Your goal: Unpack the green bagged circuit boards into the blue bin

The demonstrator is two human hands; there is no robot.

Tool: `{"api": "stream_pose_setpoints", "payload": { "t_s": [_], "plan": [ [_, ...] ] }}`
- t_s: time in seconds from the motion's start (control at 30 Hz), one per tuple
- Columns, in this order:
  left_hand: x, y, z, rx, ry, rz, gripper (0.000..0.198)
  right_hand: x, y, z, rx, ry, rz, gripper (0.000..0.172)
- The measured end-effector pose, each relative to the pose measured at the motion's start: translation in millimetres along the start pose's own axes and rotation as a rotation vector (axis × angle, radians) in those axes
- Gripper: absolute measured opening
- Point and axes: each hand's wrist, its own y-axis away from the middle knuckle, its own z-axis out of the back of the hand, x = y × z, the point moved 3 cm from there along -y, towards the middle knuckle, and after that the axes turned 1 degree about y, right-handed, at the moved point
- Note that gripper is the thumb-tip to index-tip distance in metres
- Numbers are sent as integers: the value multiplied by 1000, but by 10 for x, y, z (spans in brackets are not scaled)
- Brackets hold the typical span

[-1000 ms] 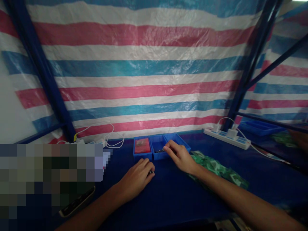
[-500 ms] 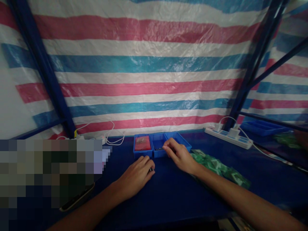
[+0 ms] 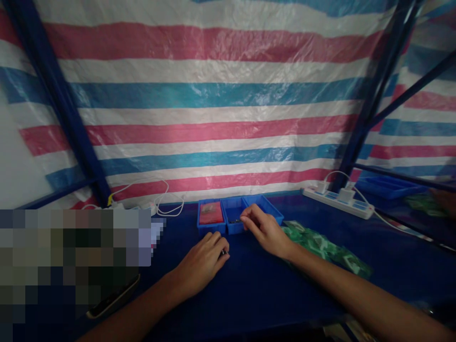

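Picking step, likely: right hand [image 3: 267, 231] pinched closed at middle blue bin [image 3: 235, 229] (contents unclear). Left hand [image 3: 204, 256] curls round dark piece [image 3: 223, 252]; next needs steady pinch.

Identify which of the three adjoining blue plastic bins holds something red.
The leftmost blue plastic bin, with a flat red item inside. The middle bin shows small dark pieces; the right bin shows no red.

No legible text, labels, numbers or signs.
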Motion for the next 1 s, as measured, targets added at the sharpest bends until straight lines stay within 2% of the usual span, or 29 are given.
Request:
{"api": "stream_pose_setpoints", "payload": {
  "t_s": [0.53,0.9,1.0],
  "plan": [
    [-20,15,18,-4,6,17,3,-124,117,65,-68,-4,-73,18],
    [-31,39,20,5,-56,-32,4,-131,79,47,-38,20,-32,12],
    [-29,34,29,4,-50,-39,5,-136,73,34,-23,20,-2,16]
  ]
}}
